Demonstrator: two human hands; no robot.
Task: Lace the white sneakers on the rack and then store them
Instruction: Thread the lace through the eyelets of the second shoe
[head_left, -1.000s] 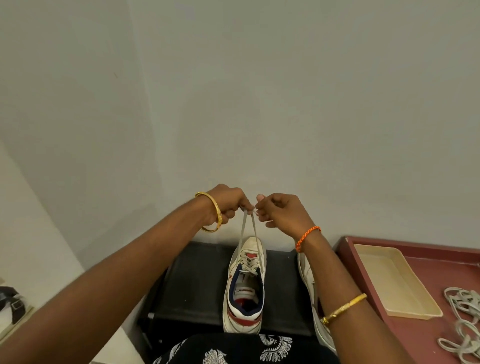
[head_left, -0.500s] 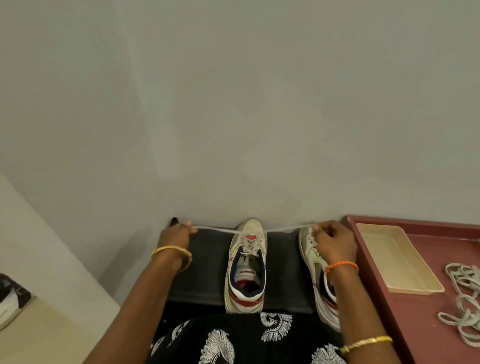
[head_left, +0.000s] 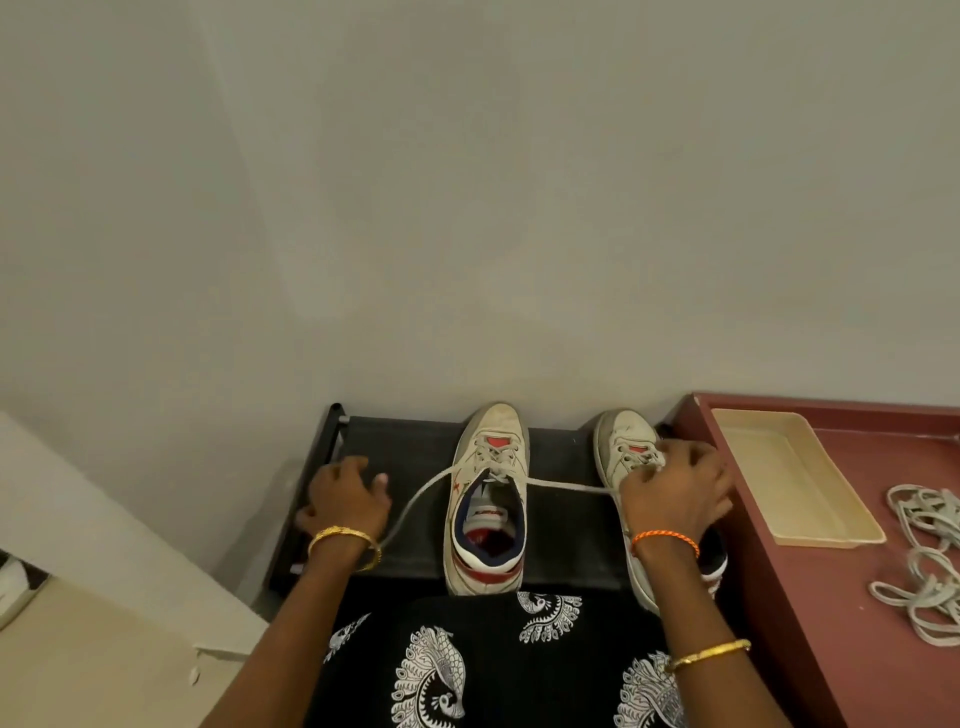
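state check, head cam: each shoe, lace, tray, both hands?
middle sneaker: upright on rack, partly laced
lace: ends out to both sides
right sneaker: upright, partly hidden
left hand: fingers relaxed
right hand: curled round lace end
beige tray: nothing in it
loose laces: heaped

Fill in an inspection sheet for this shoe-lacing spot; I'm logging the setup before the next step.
Surface: black rack against the wall, two shoes on it.
Job's things: middle sneaker partly laced, lace ends trailing to both sides; right sneaker partly under the right hand.
Clutter: cream tray and loose laces on the red table.
Hands: left hand, fingers loosely spread, lace running under its wrist; right hand grips the other lace end.
Cables: nothing seen.
Surroundings: plain wall; black patterned cloth in front.
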